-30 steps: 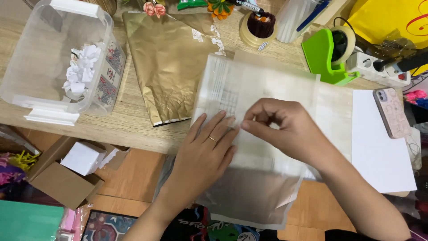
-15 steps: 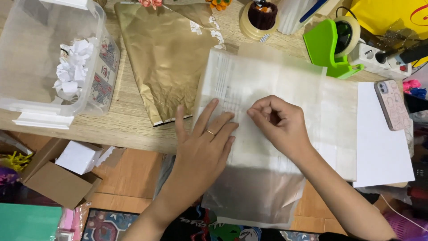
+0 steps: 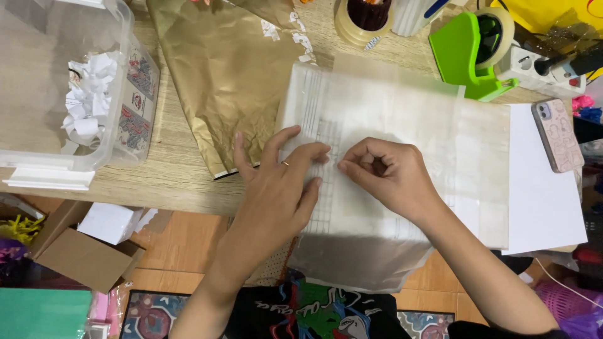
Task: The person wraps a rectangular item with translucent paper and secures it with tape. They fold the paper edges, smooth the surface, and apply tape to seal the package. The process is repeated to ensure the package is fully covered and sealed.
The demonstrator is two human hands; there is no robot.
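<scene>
My left hand (image 3: 276,188) lies flat with the fingers spread, and it presses down on the see-through plastic sheet (image 3: 402,157) in front of me. My right hand (image 3: 383,176) is right beside it, with the fingers curled in and the tips pinching at the sheet, though I cannot tell just what bit they pinch. The sheet lies on the wooden table (image 3: 169,182), and its near end hangs off the edge toward me. I think the good way to do this is to keep my flat hand heavy so the sheet cannot slide, and to pinch softly so it does not tear or wrinkle. Under the right side of the sheet lies a white paper (image 3: 540,207). Just left of my left hand is a crinkly gold bag (image 3: 226,81), and the sheet lies over its edge. Farther left is a clear plastic box (image 3: 56,94) with white paper scraps (image 3: 88,103) inside. Farther right is a phone (image 3: 556,135) in a pink case. At the back stands a green tape holder (image 3: 468,56), and a roll of tape (image 3: 361,22) lies near it.
</scene>
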